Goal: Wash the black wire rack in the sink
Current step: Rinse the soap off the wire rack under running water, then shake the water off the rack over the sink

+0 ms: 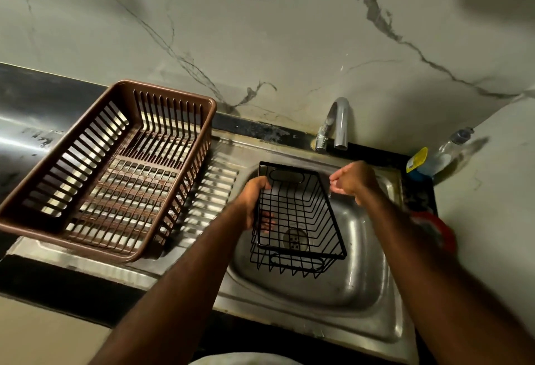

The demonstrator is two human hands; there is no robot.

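A black wire rack (298, 214) hangs over the steel sink (359, 286), tilted, with its open top facing me. My left hand (254, 202) grips the rack's left rim, with fingertips showing through the wires. My right hand (351, 180) hovers just right of the rack's far right corner, with loosely curled fingers, holding nothing. It sits below the spout of the metal faucet (340, 124). The sink drain (293, 238) is visible through the rack's wires.
A brown plastic dish basket (115, 167) stands on the ribbed drainboard (214, 188) left of the sink. A clear bottle with a yellow label (434, 156) lies at the back right corner. Something red (440, 228) sits behind my right forearm. A marble-patterned wall rises behind.
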